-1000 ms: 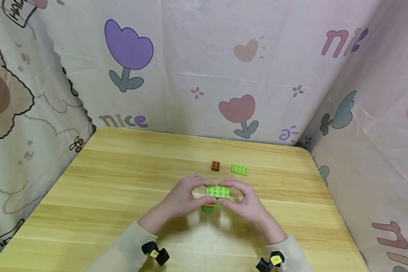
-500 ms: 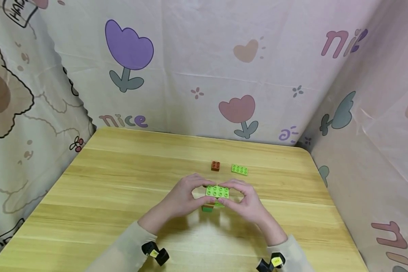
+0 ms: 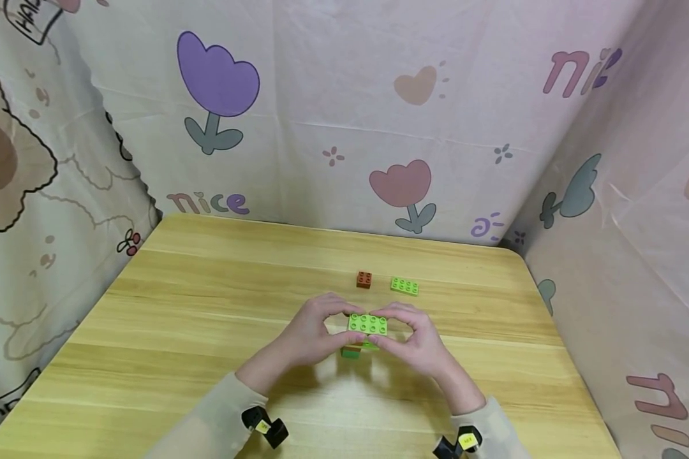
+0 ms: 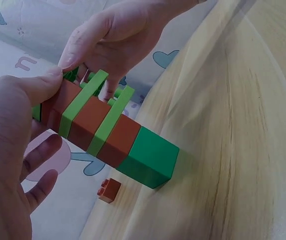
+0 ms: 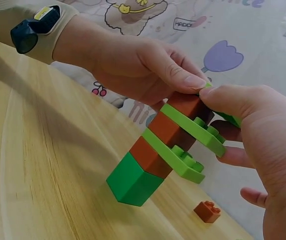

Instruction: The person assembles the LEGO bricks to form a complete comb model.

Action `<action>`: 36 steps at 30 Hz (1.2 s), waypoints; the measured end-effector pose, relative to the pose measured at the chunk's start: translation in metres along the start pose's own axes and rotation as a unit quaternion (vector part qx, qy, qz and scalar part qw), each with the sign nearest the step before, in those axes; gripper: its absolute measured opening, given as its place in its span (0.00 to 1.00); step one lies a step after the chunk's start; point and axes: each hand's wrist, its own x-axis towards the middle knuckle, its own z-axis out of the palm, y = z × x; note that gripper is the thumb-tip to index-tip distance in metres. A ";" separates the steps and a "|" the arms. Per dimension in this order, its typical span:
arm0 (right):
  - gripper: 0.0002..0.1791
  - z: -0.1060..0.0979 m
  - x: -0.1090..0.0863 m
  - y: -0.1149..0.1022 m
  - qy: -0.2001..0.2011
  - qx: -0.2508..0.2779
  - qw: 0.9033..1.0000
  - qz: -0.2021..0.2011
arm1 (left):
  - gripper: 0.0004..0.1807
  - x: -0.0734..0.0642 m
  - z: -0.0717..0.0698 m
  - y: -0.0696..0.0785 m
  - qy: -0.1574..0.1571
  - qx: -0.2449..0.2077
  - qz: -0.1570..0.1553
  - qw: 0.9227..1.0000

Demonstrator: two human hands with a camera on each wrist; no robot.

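A tower of toy building bricks stands on the table, with a dark green block [image 4: 150,157] at its foot and reddish-brown bricks [image 5: 149,156] alternating with lime green plates [image 5: 173,159] above it. On top is a lime green eight-stud plate [image 3: 367,324]. My left hand [image 3: 310,330] pinches this plate's left end between thumb and fingers. At the right end, my right hand [image 3: 416,336] pinches it the same way, the two thumbs meeting at the near edge. Lower lime plates jut sideways from the tower, studs up. From above, hands and top plate hide most of the tower.
Behind the hands, a loose reddish-brown four-stud brick [image 3: 364,280] lies on the wooden table [image 3: 218,287]. To its right is another lime green eight-stud plate [image 3: 404,286]. Printed cloth [image 3: 321,115] hangs along the back and both sides of the table.
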 end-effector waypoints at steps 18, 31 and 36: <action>0.19 -0.001 0.000 -0.001 -0.005 0.016 1.000 0.009 | 0.18 -0.002 0.006 0.003 0.007 -0.052 -0.070 0.996; 0.19 0.001 -0.001 0.001 0.001 0.014 1.000 0.011 | 0.16 -0.002 0.010 0.003 0.012 -0.067 -0.103 0.992; 0.19 0.000 -0.001 0.000 -0.003 0.012 1.000 0.012 | 0.17 -0.003 0.010 0.003 0.011 -0.056 -0.101 0.993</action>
